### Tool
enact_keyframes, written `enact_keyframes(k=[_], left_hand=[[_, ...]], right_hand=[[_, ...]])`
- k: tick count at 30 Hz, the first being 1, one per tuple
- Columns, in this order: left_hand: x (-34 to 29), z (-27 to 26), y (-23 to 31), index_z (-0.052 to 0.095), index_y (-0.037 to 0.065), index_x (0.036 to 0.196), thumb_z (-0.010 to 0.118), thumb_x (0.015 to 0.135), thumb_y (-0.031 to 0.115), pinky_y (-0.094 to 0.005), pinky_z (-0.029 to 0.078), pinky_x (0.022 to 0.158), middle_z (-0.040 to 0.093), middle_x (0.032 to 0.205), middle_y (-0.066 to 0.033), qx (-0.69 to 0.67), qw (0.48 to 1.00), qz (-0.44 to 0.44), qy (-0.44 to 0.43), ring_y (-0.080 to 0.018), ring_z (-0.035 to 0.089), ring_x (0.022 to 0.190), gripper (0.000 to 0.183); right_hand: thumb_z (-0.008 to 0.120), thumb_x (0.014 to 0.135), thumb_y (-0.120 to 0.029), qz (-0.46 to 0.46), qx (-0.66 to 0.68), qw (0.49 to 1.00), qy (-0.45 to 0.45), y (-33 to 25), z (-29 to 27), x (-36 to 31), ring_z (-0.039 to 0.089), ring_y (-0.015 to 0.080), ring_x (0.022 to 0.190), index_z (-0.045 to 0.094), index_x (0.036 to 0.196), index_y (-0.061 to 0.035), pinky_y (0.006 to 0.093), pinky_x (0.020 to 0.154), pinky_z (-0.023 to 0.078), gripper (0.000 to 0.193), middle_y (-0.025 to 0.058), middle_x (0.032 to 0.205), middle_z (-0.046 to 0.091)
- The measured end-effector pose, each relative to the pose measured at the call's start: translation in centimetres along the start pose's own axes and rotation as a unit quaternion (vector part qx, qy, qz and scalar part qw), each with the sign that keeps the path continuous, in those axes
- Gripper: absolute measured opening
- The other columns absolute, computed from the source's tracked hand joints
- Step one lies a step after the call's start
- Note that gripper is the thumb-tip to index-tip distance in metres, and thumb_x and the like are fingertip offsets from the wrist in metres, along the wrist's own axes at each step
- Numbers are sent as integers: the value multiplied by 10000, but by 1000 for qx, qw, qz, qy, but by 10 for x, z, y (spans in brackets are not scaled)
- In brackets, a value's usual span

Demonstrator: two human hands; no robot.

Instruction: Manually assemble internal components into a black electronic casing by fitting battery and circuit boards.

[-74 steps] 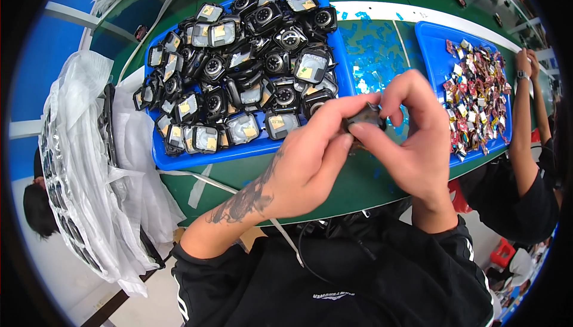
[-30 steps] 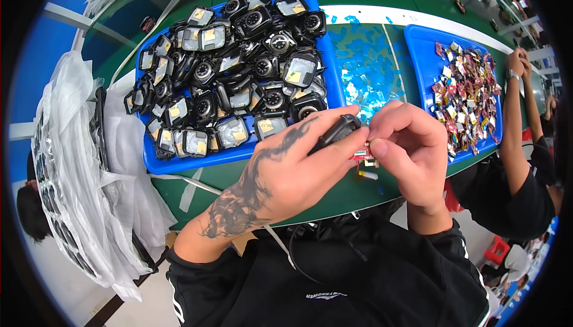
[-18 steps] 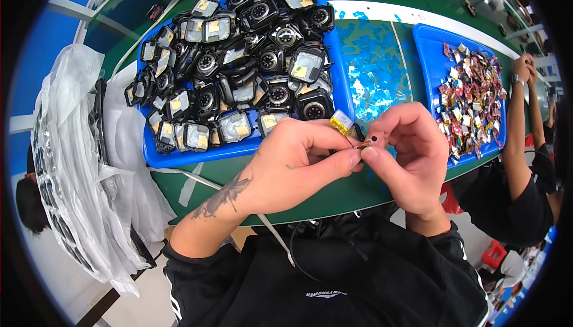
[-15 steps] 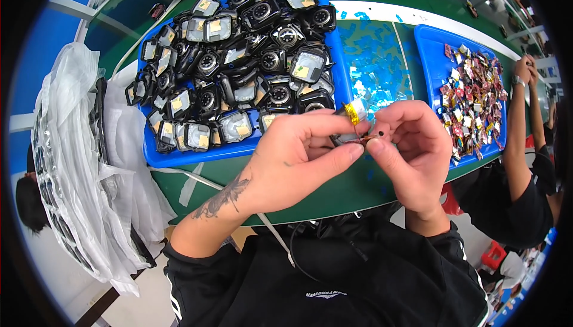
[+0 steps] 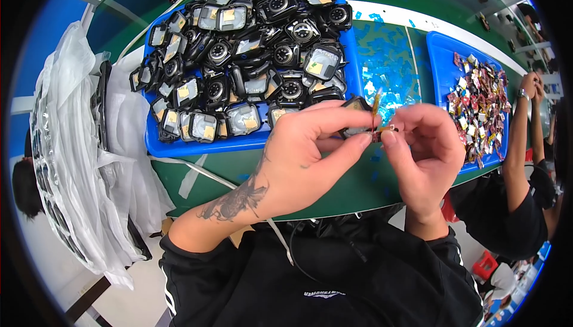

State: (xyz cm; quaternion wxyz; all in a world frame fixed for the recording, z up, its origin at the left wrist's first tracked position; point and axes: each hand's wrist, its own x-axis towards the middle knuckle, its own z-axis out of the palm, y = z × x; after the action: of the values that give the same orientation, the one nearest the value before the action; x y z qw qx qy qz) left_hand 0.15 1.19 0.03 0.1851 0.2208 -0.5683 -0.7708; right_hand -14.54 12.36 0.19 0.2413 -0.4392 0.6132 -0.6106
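My left hand [image 5: 313, 154] is closed around a black smartwatch case [image 5: 356, 105], most of it hidden behind the fingers. Between the thumb and index finger a small reddish part [image 5: 376, 138] shows. A thin piece with yellow tape [image 5: 376, 110] stands up edge-on beside the left index fingertip. My right hand [image 5: 428, 157] faces it closely, its thumb and index finger pinching a small flex cable [image 5: 389, 128] with a dark end. The two hands almost touch at the fingertips, above the table's near part.
A blue tray [image 5: 209, 149] heaped with black watch cases [image 5: 245, 46] stands at the left. Blue film scraps [image 5: 388, 58] cover the table behind my hands. Another blue tray [image 5: 440, 58] at the right holds small components [image 5: 477, 106]. Another person's arms [image 5: 518, 124] show farther right.
The yellow-taped piece has turned from showing its broad face to standing edge-on. More of the watch case shows above the left fingers. Both hands sit slightly farther right, and the view has shifted.
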Motion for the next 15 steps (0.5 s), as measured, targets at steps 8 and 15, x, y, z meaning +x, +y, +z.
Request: enact_keyframes(k=[8,15], left_hand=[[3,1,3,350,65,1349,570,890,-79,-305,542,878,581,1201,-150,-14,999,41,0,-184,632,1081,529],[2,4,1,309,46,1312,513,905,-120,-325,531,946,574,1230,-193,-4,999,42,15,-208,617,1117,484]], right_hand=[[710,807,87,31,2,999,-12,4,1,8,601,68,727,523,1161,25,188,648,473,405,67,846,652],[720,785,94,-75,-146,986,-18,8,5,9,590,70,745,535,1177,3,206,620,487,443,21,853,605]])
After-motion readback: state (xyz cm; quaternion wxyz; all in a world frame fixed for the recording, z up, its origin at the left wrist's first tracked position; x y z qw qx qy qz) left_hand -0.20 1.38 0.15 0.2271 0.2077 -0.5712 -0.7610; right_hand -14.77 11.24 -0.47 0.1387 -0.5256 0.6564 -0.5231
